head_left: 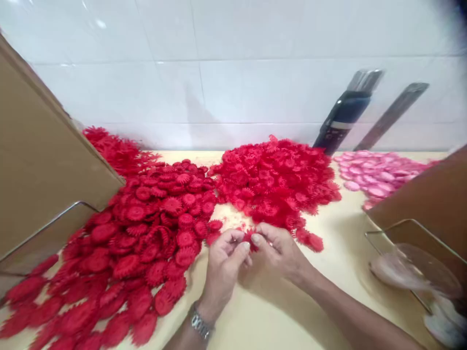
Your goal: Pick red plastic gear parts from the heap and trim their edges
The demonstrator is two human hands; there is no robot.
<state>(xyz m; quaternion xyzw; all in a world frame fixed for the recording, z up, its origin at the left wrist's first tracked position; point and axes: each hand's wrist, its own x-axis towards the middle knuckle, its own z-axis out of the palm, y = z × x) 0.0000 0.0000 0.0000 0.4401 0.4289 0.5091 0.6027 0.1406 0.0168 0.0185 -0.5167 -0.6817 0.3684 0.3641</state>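
Observation:
My left hand and my right hand meet at the table's middle, fingertips pinched together on a small red toothed plastic flower piece. A wristwatch sits on my left wrist. To the left spreads a big heap of red round flower pieces. Behind my hands lies a second heap of smaller red pieces. Both hands are closed on the same piece, which is mostly hidden by the fingers.
A pile of pink pieces lies at the back right. Cardboard boxes stand at the left and right, each with a metal wire frame. Two dark tools lean on the white tiled wall. The table is pale yellow.

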